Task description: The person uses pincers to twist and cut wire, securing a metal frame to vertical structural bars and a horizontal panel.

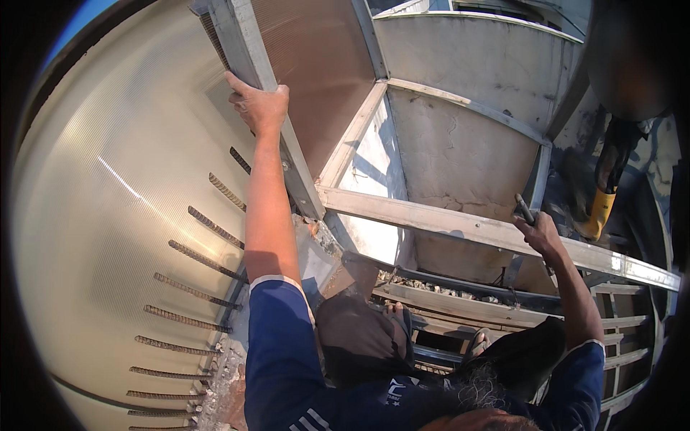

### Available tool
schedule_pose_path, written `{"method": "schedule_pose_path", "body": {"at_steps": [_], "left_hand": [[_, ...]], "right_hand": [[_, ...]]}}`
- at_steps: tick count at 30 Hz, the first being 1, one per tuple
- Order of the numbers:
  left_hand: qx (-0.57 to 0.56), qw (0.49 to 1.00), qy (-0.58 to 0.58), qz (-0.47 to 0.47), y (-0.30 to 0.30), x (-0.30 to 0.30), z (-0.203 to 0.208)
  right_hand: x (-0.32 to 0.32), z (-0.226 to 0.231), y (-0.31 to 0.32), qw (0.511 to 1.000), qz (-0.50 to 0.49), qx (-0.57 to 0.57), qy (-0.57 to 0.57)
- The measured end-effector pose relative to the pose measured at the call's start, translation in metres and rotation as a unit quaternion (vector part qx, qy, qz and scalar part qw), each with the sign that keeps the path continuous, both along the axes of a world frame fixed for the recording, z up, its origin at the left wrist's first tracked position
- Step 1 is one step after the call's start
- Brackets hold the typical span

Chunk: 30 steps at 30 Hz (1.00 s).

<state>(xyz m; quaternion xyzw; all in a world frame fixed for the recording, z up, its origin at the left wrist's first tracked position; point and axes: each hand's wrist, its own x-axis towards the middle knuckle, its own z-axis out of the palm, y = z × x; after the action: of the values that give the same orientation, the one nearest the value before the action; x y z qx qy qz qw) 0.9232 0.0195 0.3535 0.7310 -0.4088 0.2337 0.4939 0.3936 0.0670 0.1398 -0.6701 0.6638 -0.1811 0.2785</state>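
Note:
My left hand (260, 104) is wrapped around the upright metal post (248, 43) at the upper left, my arm stretched up to it. At the right, my right hand (540, 233) is closed on a dark, rod-like tool (526, 209); its end pokes up past my fingers, and the rest is mostly hidden by the hand. This hand is beside the long metal crossbeam (431, 215), which meets the post near the middle. Whether the tool touches the beam, I cannot tell.
Several ribbed steel bars (194, 253) jut out along the left, before a translucent curved panel (93, 215). Below the beam are slats (460, 307) with gaps and rubble, near my feet. Another person's yellow boot (602, 210) is at the right. A grey wall (467, 57) stands behind.

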Motion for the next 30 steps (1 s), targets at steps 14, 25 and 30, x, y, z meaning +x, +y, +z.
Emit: {"method": "schedule_pose_path", "body": {"at_steps": [14, 25, 30], "left_hand": [[-0.033, 0.999, 0.006, 0.019, -0.001, 0.007, 0.004], [0.003, 0.994, -0.058, -0.095, 0.006, -0.056, -0.02], [-0.001, 1.0, -0.009, 0.011, 0.006, -0.01, -0.003]], "right_hand": [[0.001, -0.118, -0.1, 0.985, 0.119, -0.033, 0.12], [0.001, -0.113, -0.082, 0.985, 0.14, 0.03, 0.093], [0.01, -0.108, -0.075, 0.986, 0.134, 0.016, 0.1]]}}
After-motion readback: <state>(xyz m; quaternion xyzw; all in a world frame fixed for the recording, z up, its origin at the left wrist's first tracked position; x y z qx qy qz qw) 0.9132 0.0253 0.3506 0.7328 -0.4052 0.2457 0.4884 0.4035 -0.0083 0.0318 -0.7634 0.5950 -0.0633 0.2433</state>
